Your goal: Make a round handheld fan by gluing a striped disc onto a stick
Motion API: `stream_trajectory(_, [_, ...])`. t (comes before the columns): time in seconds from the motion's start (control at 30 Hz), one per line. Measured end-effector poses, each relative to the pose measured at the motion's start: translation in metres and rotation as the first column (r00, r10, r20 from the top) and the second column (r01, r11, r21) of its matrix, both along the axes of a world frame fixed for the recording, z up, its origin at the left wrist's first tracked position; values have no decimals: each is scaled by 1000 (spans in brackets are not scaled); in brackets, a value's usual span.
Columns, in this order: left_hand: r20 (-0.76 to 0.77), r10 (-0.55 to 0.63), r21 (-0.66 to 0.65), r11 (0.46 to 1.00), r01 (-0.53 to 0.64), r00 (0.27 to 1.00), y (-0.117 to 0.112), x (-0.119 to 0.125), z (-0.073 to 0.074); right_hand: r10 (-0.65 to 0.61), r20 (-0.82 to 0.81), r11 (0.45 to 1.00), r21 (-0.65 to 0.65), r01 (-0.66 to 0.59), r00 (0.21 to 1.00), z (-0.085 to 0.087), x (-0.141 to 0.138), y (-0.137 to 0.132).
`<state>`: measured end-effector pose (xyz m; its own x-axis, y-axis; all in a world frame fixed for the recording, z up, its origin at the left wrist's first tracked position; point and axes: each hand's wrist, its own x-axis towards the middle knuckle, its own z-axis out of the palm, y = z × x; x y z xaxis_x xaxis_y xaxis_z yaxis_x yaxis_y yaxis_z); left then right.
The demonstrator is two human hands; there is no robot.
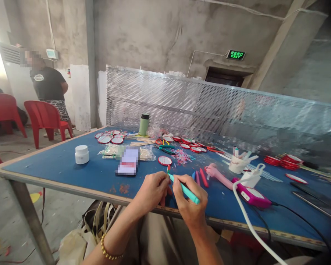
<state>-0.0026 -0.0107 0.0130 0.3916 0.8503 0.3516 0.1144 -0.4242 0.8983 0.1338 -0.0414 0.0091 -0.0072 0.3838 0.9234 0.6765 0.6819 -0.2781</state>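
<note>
My right hand (191, 198) is closed around a turquoise marker pen (189, 193), its front end pointing up and left. Close beside it, my left hand (154, 189) has its fingers pinched at a small red-tipped piece (168, 168), which meets the pen's front end; its lower part is hidden by the fingers. Both hands are over the front edge of the blue table (99, 182). Just beyond them lies a round white disc with a red rim (164, 161). Red, purple and blue pens (203, 178) rest right of the hands.
Left are a phone (128, 162), bagged sticks (147, 153) and a white jar (82, 154). A green bottle (143, 125) stands behind. Right are a pink-handled object (220, 176), a cup of pens (237, 164), a magenta box (252, 195) and cables. A person (48, 84) stands far left.
</note>
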Motion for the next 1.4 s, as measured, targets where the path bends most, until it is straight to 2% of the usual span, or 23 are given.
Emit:
stream_trajectory(0.37, [1,4,2,1000,-4,1000,1,1,-1,16,12,1000,-11,-16,1000,-1,0,1])
stream_trajectory(0.67, [3,-15,4,1000,15,1000,1,-1,-2,-34,2,999,5,34,999,0,-1,0])
stream_trajectory(1.4, [18,-8,8,1000,8,1000,2,1,-3,-3,-10,1000,21,4,1000,-1,0,2])
